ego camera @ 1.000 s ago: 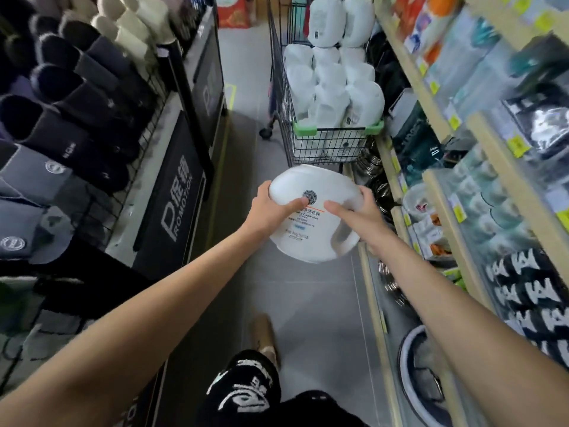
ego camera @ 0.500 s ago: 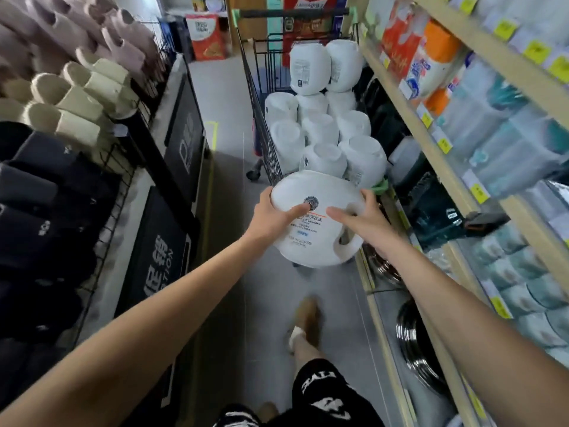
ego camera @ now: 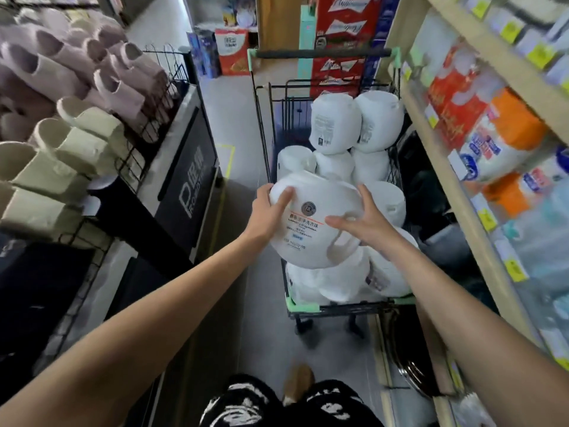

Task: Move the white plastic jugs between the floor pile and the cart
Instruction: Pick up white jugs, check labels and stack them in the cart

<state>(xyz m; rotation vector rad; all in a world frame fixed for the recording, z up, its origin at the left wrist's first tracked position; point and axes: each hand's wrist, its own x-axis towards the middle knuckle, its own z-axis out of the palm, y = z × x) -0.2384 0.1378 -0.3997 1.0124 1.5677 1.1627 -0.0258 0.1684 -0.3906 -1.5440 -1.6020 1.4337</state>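
Observation:
I hold a round white plastic jug (ego camera: 311,229) with a printed label and a side handle just above the near end of the black wire cart (ego camera: 303,307). My left hand (ego camera: 269,211) grips its left edge, fingers laid over the front. On the jug's right side, by the handle, my right hand (ego camera: 365,223) presses with fingers spread and straight. Several more white jugs fill the cart, two of them (ego camera: 335,124) standing on top at the far end. The floor pile is out of view.
The cart stands in a narrow aisle against wooden shelves (ego camera: 462,186) of packaged goods on the right. A rack of slippers (ego camera: 77,134) with black promotion panels (ego camera: 187,186) lines the left. Stacked boxes (ego camera: 345,35) stand beyond the cart. My legs and a shoe (ego camera: 300,383) are below.
I have walked forward along the aisle with the jug. The cart was ahead of it before; now the jug hangs over the cart's near end. My right fingers have spread.

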